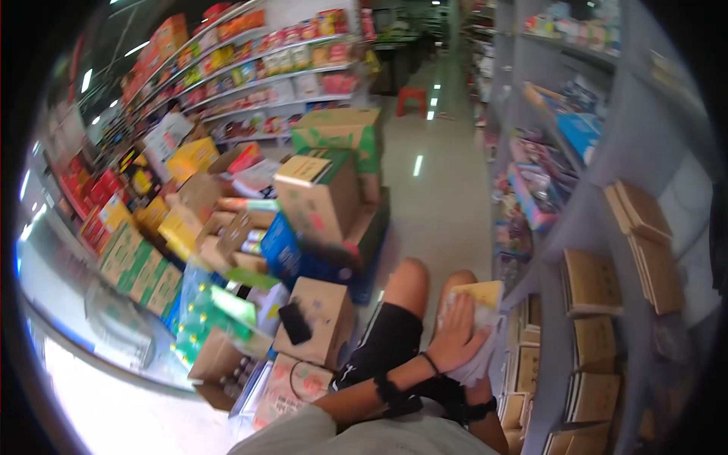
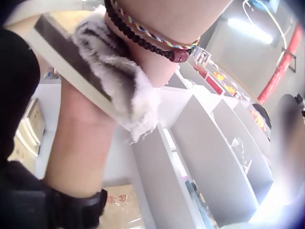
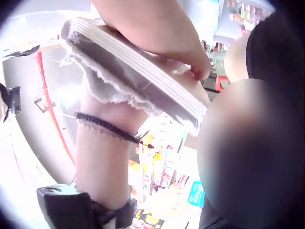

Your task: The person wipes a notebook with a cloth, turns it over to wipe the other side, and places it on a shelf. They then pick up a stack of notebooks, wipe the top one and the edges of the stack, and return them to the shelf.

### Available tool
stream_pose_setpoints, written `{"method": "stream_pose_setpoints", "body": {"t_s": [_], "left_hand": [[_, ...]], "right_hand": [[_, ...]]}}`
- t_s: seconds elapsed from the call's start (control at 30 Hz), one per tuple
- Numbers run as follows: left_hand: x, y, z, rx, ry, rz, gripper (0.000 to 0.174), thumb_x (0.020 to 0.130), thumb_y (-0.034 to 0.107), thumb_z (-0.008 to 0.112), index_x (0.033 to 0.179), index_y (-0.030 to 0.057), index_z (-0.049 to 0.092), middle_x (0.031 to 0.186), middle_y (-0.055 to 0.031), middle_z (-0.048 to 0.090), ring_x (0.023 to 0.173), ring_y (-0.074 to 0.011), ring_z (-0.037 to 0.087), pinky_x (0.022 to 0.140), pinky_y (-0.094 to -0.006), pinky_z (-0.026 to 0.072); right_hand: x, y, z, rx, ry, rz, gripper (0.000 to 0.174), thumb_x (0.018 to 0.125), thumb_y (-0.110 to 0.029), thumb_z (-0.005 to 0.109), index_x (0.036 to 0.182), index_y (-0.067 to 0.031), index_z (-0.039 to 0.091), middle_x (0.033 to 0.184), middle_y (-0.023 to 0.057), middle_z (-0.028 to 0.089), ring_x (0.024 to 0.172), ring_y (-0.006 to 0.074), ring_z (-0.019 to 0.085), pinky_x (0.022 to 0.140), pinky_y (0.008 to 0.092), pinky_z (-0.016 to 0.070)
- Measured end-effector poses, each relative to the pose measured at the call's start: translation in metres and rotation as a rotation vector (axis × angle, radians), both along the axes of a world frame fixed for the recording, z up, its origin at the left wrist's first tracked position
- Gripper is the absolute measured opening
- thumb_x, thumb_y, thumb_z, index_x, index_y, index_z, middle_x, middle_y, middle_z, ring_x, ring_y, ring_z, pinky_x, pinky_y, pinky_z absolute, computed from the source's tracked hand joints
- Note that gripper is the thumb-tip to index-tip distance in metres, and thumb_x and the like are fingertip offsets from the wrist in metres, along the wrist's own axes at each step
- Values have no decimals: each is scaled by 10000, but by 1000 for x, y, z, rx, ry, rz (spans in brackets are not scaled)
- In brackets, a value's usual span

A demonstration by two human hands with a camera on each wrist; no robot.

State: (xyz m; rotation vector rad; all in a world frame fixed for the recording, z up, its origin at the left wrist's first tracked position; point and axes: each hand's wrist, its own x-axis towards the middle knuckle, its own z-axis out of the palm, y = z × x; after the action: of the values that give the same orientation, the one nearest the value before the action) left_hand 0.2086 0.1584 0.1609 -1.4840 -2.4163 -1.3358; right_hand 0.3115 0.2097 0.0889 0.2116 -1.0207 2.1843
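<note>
Pack (image 1: 489, 291): held above right thigh, about 4 o'clock from head view centre; shelf (image 1: 544, 303) just beside, toward 3 o'clock.
Cloth (image 1: 479, 364): over pack, under left palm, loose end hanging toward 6 o'clock.
Left hand (image 1: 455, 337): fingers nearly straight, laid flat, pressing cloth on pack.
Right hand (image 3: 157, 28): partly closed, gripping pack from beneath.
Pressure: best kept even, whole palm down, not fingertips alone.
Support: firm from below, directly opposite the press, so no tilting or slipping off thigh.
Cloth slack: better smoothed before pressing on; bunching likely to drag.
Head view: shows flat-laid left fingers; hides most of right hand.
Left wrist view: adds frayed cloth edge and coloured strand in bracelets (image 2: 138, 40), only dark in head view.
Right wrist view: adds layered white pack edge and bent fingertip near 2 o'clock; contents unreadable.
</note>
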Motion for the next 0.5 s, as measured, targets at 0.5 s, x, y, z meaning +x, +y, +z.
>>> {"method": "stream_pose_setpoints", "body": {"t_s": [0.5], "left_hand": [[-2, -14, 6, -548, 185, -94, 681, 867, 479, 404, 1325, -21, 338, 1361, -287, 303, 1291, -423, 249, 1056, -506, 165]], "right_hand": [[2, -30, 74, -84, 5, -219, 666, 927, -497, 295, 1408, -48, 194, 1379, 127, 349, 1242, 235, 360, 1048, 334, 265]]}}
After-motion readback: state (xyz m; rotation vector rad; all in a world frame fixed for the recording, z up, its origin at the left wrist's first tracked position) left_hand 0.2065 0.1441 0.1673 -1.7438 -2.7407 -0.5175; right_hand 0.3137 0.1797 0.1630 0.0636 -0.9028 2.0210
